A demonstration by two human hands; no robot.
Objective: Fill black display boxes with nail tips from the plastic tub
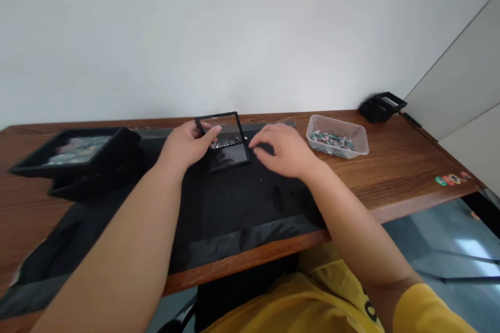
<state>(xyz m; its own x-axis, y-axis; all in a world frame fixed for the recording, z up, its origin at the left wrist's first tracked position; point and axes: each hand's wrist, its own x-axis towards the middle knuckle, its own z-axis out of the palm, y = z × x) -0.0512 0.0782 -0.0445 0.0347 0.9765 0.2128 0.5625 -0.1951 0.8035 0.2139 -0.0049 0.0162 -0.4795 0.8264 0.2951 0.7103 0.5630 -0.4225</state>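
Observation:
My left hand (pixel 191 141) grips a thin black frame (pixel 241 135) by its left side, thumb over the front and fingers behind. Clear, shiny film (pixel 228 140) spans the frame, which is tilted above a black mat (pixel 234 203). Just off the frame's right edge is my right hand (pixel 283 150), its thumb and index finger brought together in a pinch. Whatever may be between those fingertips is too small to make out.
Stacked black frames (pixel 97 161) stand on the left, the top one showing a colourful blurred picture. On the right sits a clear plastic tub (pixel 357 138) with many small colourful pieces. More black frames (pixel 380 106) lie at the far right, by the wall.

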